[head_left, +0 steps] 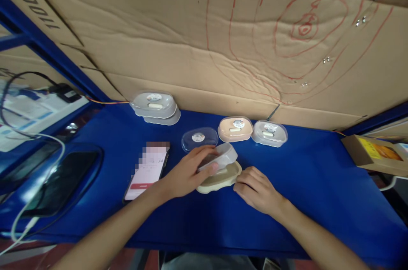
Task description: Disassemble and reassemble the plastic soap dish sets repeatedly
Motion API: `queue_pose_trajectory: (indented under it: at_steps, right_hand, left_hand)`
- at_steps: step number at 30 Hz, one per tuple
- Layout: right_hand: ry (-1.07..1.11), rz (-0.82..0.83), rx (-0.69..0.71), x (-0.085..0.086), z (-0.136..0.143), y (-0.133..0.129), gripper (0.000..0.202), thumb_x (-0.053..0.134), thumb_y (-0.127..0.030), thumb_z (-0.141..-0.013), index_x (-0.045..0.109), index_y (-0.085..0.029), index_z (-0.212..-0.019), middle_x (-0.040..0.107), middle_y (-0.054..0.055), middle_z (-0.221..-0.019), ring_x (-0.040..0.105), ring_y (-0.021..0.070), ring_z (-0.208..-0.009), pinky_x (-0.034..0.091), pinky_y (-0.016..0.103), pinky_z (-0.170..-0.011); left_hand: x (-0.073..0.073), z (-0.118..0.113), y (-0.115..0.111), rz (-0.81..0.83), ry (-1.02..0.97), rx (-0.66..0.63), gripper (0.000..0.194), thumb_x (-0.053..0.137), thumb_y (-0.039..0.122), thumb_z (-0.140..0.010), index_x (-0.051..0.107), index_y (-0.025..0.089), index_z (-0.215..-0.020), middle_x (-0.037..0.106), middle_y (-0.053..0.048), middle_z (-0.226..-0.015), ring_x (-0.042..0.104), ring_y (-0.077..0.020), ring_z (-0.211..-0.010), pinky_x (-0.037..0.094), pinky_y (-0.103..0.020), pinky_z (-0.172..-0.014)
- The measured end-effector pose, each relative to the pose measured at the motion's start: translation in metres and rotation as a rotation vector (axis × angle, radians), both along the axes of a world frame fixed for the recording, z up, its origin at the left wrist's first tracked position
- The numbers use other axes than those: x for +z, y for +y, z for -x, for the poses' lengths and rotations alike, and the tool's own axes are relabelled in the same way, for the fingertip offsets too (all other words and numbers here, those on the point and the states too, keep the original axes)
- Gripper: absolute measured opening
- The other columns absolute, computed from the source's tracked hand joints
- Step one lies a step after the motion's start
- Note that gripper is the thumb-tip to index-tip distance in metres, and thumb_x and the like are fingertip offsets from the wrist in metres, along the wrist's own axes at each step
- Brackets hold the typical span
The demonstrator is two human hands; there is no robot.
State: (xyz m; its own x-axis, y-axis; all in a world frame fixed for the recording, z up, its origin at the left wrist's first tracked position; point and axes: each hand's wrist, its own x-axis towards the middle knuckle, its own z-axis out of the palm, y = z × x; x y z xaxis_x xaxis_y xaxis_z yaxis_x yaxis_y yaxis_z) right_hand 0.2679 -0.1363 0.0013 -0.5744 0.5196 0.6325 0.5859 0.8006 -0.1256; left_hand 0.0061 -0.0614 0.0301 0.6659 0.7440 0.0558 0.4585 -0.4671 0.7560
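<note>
My left hand (191,170) grips a light grey oval plastic container (228,154), tilted just above a cream oval dish with a wavy rim (218,186). My right hand (255,187) is closed at the right end of the cream dish, its curled fingers against the rim and the fingertips partly hidden. Behind my left hand lies a clear oval lid (208,135) with a round sticker. Farther back stand a peach oval box (228,135) and a grey oval box (276,138) side by side, both with clear lids.
At the back left is a stack of grey lidded boxes (159,110). A lit phone (148,172) lies left of my hands on the blue table (306,202). Cables and a dark phone (60,185) sit far left; a cardboard box (366,155) stands far right. Cardboard walls the back.
</note>
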Motion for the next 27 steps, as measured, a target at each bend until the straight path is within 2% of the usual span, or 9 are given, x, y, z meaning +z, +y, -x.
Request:
queue_pose_trajectory:
  at_steps: [3, 6, 9, 14, 18, 21, 23, 27]
  right_hand:
    - [-0.069, -0.012, 0.0, -0.003, 0.0, -0.002, 0.017, 0.061, -0.009, -0.1, 0.069, -0.021, -0.09, 0.07, 0.003, -0.084, 0.059, 0.0171, -0.079, 0.052, 0.033, -0.076]
    - [-0.135, -0.019, 0.007, -0.006, 0.002, -0.006, 0.021, 0.061, -0.008, -0.099, 0.068, -0.021, -0.084, 0.066, 0.001, -0.078, 0.055, 0.0168, -0.073, 0.049, 0.033, -0.073]
    - [-0.199, -0.021, 0.031, -0.007, 0.006, -0.01, 0.02, 0.062, -0.01, -0.1, 0.067, -0.021, -0.084, 0.065, 0.0, -0.077, 0.055, 0.0171, -0.073, 0.045, 0.034, -0.07]
    - [-0.283, 0.017, 0.052, -0.007, 0.018, -0.012, 0.014, 0.061, -0.011, -0.101, 0.069, -0.021, -0.095, 0.066, 0.0, -0.078, 0.055, 0.0176, -0.074, 0.042, 0.034, -0.071]
    - [-0.301, 0.095, 0.047, -0.011, 0.029, -0.01, 0.012, 0.06, -0.012, -0.098, 0.069, -0.019, -0.099, 0.065, 0.001, -0.076, 0.056, 0.0185, -0.074, 0.042, 0.034, -0.071]
    - [-0.267, 0.141, 0.055, -0.012, 0.031, -0.007, 0.012, 0.059, -0.013, -0.097, 0.068, -0.019, -0.101, 0.067, 0.001, -0.081, 0.06, 0.0171, -0.077, 0.045, 0.032, -0.074]
    - [-0.229, 0.157, 0.052, -0.01, 0.026, -0.003, 0.013, 0.058, -0.014, -0.098, 0.068, -0.02, -0.104, 0.07, 0.002, -0.088, 0.063, 0.0162, -0.081, 0.048, 0.031, -0.078]
    - [-0.133, 0.17, -0.096, 0.001, 0.002, 0.022, 0.023, 0.053, -0.014, -0.1, 0.066, -0.02, -0.118, 0.074, 0.009, -0.11, 0.068, 0.0214, -0.104, 0.053, 0.038, -0.091]
  left_hand:
    - [-0.001, 0.003, 0.003, -0.175, 0.128, -0.014, 0.047, 0.058, 0.051, -0.101, 0.061, 0.02, -0.136, 0.053, -0.017, -0.158, 0.048, -0.0355, -0.147, 0.039, -0.053, -0.121]
    - [-0.004, 0.007, 0.006, -0.285, 0.224, -0.036, 0.046, 0.059, 0.05, -0.1, 0.061, 0.02, -0.136, 0.049, -0.018, -0.162, 0.045, -0.0381, -0.149, 0.04, -0.057, -0.119]
    - [-0.009, 0.011, 0.011, -0.341, 0.258, -0.035, 0.043, 0.06, 0.046, -0.1, 0.061, 0.023, -0.136, 0.047, -0.016, -0.164, 0.045, -0.0378, -0.149, 0.036, -0.059, -0.121]
    - [-0.014, 0.015, 0.017, -0.382, 0.284, -0.012, 0.039, 0.058, 0.035, -0.1, 0.062, 0.022, -0.136, 0.037, -0.018, -0.171, 0.034, -0.0397, -0.157, 0.018, -0.068, -0.126]
    - [-0.011, 0.01, 0.011, -0.431, 0.304, -0.051, 0.049, 0.058, 0.043, -0.101, 0.056, 0.024, -0.146, 0.034, -0.018, -0.172, 0.026, -0.0386, -0.161, 0.016, -0.067, -0.127]
    - [-0.012, 0.006, 0.004, -0.451, 0.317, -0.101, 0.074, 0.069, 0.058, -0.093, 0.049, 0.025, -0.155, 0.034, -0.022, -0.171, 0.024, -0.0427, -0.16, 0.013, -0.072, -0.126]
    - [-0.016, 0.006, 0.002, -0.446, 0.34, -0.111, 0.083, 0.075, 0.061, -0.088, 0.047, 0.025, -0.157, 0.034, -0.024, -0.17, 0.024, -0.0454, -0.16, 0.01, -0.075, -0.125]
    - [-0.021, 0.012, 0.005, -0.393, 0.366, -0.107, 0.074, 0.072, 0.054, -0.092, 0.046, 0.029, -0.157, 0.038, -0.02, -0.169, 0.024, -0.0419, -0.161, 0.01, -0.073, -0.126]
